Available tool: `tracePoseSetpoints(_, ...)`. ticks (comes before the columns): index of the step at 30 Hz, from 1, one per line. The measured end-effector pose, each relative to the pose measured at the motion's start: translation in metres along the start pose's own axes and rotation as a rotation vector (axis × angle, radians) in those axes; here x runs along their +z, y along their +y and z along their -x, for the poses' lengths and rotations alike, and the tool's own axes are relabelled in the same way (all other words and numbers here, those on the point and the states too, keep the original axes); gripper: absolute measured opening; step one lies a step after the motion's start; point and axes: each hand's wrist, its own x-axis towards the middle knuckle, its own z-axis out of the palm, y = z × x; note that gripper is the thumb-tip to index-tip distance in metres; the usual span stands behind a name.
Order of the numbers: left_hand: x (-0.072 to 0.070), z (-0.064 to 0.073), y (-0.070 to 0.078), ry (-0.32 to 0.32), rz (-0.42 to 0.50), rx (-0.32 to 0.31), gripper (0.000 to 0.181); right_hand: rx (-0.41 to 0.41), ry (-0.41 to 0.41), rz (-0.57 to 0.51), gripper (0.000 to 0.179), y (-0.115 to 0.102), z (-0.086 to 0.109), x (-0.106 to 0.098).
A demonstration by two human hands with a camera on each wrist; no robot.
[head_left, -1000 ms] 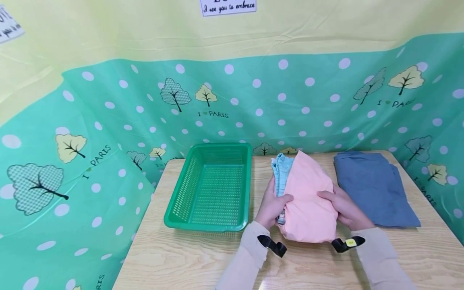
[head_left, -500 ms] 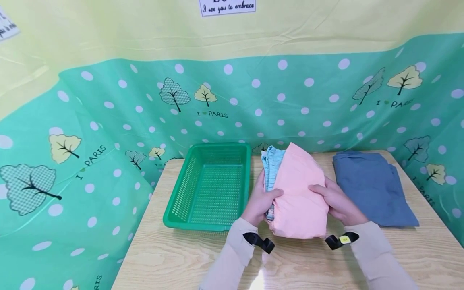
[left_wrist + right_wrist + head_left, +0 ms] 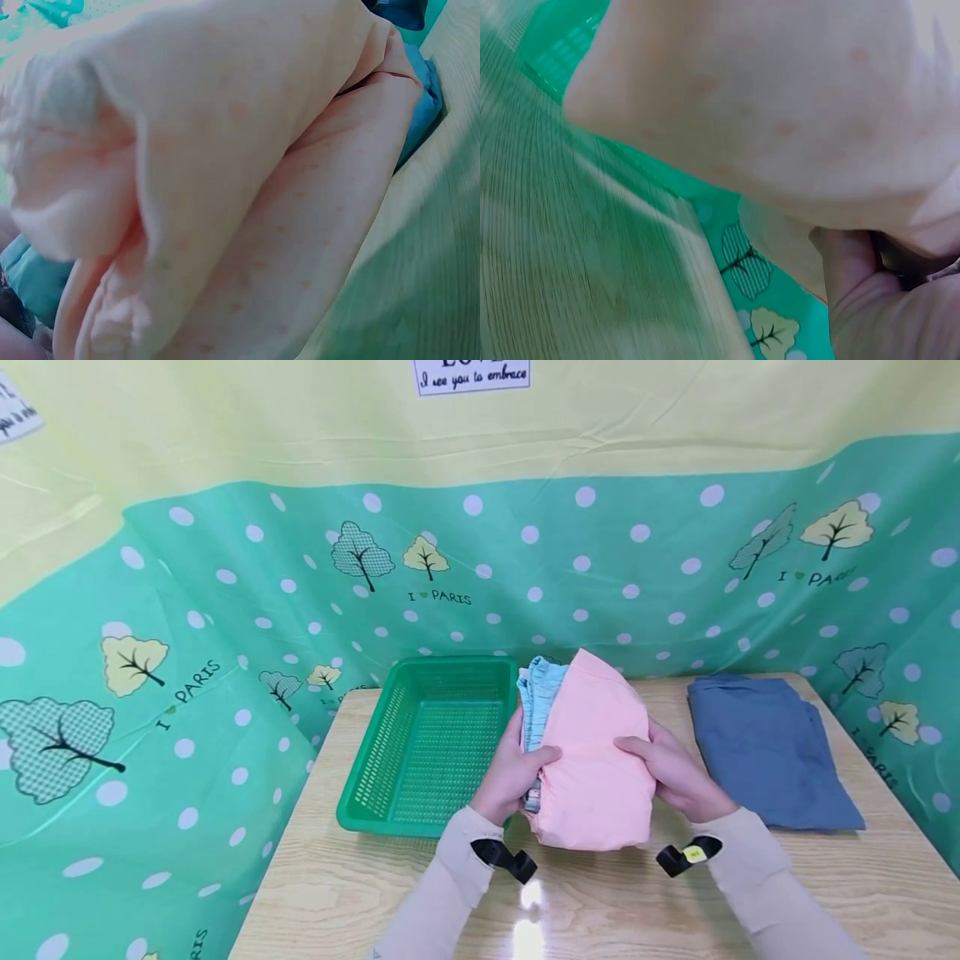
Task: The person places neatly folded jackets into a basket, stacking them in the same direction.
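Observation:
A folded pink garment [image 3: 595, 768] is held between both hands in front of me, raised over the table beside the basket. A folded light blue garment [image 3: 545, 693] shows along its left side, mostly covered by the pink cloth. My left hand [image 3: 508, 772] grips the left edge, thumb on top and fingers hidden beneath. From the right side my right hand [image 3: 678, 774] grips the pink cloth, its thumb lying on top. The left wrist view shows loose folds of pink cloth [image 3: 225, 150], while in the right wrist view the right thumb [image 3: 847, 270] presses under the cloth's edge.
A green plastic basket [image 3: 352, 793] with perforated walls stands just left of the bundle. At the right a folded dark blue garment [image 3: 772, 756] lies on the wooden table [image 3: 337, 893]. Behind and to the sides hangs a green and yellow printed curtain [image 3: 450, 560].
Both hands have carried the pink and light blue garments leftward and slightly away from me, close to the basket's right side. The basket and dark blue garment have stayed in place.

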Motion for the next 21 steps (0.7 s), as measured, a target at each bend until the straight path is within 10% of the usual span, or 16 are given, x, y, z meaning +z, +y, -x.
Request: tracePoseSetpoints(21,-0.059,0.017,0.027,-0.015,-0.073,-0.067,0.093,-0.023,-0.069,0.029,0.068,-0.009,-0.021,0.049)
